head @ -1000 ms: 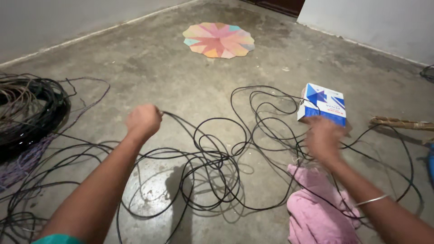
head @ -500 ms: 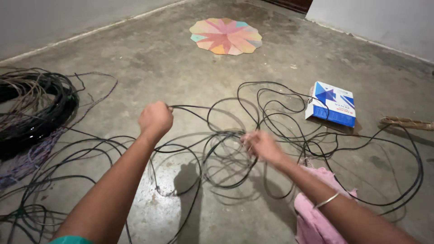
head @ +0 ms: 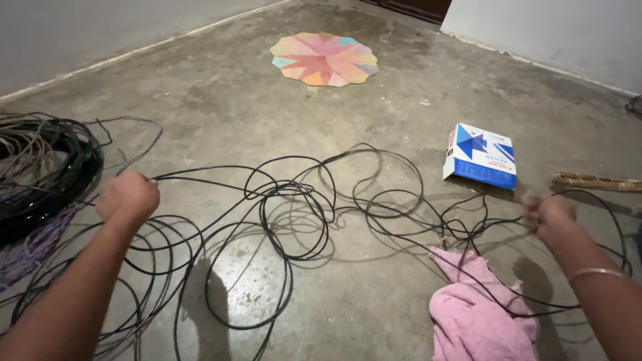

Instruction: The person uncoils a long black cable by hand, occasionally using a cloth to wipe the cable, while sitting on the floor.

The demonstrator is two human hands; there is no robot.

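1. Gripping a strand of the black cable [head: 294, 200], the left hand [head: 128, 195] was clenched into a fist at the middle left of the frame, with the strand running out of it toward the right.
2. The right hand [head: 548, 215] sat at the middle right of the frame, closed as a fist on another stretch of the same cable; it was blurred, so the exact finger hold could not be made out.
3. The cable lay in loose, tangled loops on the concrete floor [head: 221, 87], spread across the centre of the frame between the two hands and spilling toward the lower left under the left forearm.
4. A thin bangle [head: 594, 273] circled the right wrist at the lower right.
5. A crumpled pink cloth [head: 478, 314] lay at the bottom right, just below the right hand, with cable strands crossing over it.
6. A blue and white box [head: 480, 155] rested on the floor in the upper right, just above the right hand and beside the outer loops.
7. A coil of dark wire [head: 47, 170] sat at the left edge, just beside the left hand.
8. A multicoloured round mat [head: 324, 59] lay at the top centre, well apart from both hands.
9. A wooden stick [head: 595, 180] lay at the right edge, near the box.
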